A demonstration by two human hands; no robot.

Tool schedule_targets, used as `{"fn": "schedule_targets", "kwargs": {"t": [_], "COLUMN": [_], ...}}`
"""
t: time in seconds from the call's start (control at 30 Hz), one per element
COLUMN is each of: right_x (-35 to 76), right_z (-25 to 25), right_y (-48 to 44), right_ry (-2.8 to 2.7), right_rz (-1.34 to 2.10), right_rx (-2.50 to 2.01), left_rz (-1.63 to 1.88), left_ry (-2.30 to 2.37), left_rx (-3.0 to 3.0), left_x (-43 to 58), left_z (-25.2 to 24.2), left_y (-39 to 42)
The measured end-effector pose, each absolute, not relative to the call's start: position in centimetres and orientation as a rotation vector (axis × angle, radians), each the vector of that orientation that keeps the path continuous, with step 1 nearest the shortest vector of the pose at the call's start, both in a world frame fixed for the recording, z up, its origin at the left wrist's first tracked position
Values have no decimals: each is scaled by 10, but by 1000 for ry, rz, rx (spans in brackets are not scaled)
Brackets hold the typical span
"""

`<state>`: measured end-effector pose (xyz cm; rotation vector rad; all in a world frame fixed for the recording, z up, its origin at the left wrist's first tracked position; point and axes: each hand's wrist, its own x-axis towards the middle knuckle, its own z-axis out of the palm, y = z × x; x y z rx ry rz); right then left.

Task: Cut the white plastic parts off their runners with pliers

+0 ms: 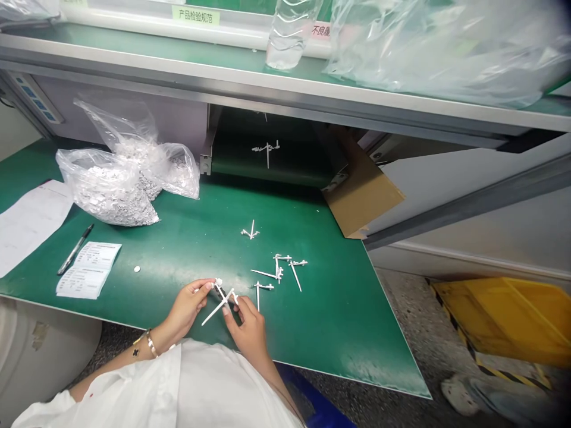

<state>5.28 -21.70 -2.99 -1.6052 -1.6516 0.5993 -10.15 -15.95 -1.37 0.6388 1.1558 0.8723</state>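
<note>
My left hand (187,306) and my right hand (246,333) hold a white plastic moulded sprue (222,304) between their fingertips, above the green work mat (312,321). Its long stem points down and to the left. Close to my right hand lies a similar sprue (261,291). A loose cluster of white sprues (280,268) sits just beyond it, and a smaller one (250,233) lies farther up the mat. A tiny white disc (137,268) rests left of my left hand.
Clear plastic bags of small silvery parts (120,178) sit at the back left. Paper sheets (31,223), a printed form (88,270) and a pen (75,248) lie on the mat's left. A shelf (178,65) overhangs the bench. A yellow crate (504,315) stands on the floor at right.
</note>
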Motion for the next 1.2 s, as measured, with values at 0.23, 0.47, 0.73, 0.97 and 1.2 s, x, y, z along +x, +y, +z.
{"fn": "schedule_targets", "kwargs": {"t": [0.23, 0.47, 0.73, 0.97, 1.2], "right_x": [53, 54, 53, 52, 52], "right_z": [-37, -40, -41, -41, -40], "right_y": [-217, -219, -218, -217, -217], "right_ry": [-1714, -1727, -1765, -1767, -1766], "right_rz": [394, 341, 295, 286, 321], "right_rx": [-1809, -1928, -1956, -1978, -1982], "left_rz": [995, 1058, 774, 577, 308], "left_ry": [1156, 1018, 1029, 990, 752], "left_rx": [421, 331, 736, 1795, 2495], "left_x": [-99, -102, -119, -128, -134], "left_z": [-20, -9, -13, -3, 5], "left_y": [-157, -148, -133, -140, -129]}}
